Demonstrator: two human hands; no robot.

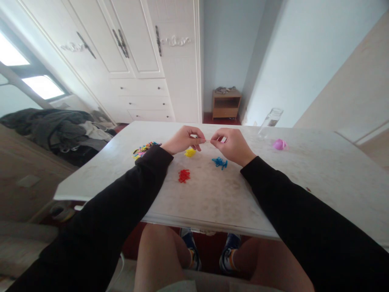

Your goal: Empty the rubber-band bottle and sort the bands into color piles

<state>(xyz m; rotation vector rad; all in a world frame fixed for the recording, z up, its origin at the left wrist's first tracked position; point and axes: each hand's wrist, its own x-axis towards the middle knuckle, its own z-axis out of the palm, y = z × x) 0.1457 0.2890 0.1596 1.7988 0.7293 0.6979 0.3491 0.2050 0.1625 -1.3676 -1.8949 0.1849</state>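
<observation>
My left hand (190, 140) and my right hand (229, 142) meet over the far middle of the table, thumb and fingers pinched. A thin, pale small rubber band (208, 141) appears to stretch between their fingertips; its colour is hard to make out. Partly under my left hand lies a yellow pile of rubber bands (190, 153). Below my right hand is a blue pile of rubber bands (219, 163), with visible loops. Nearer to me sits a red pile of rubber bands (184, 176). Beside my left wrist, a mixed-colour heap of rubber bands (144, 150) is partly hidden by the sleeve.
A clear glass bottle or jar (270, 123) stands at the table's far right, with a purple round object (279, 144) near it. The white marbled table (200, 207) ends just above my knees. Beyond are a white wardrobe (179, 81) and a small wooden cabinet (226, 104).
</observation>
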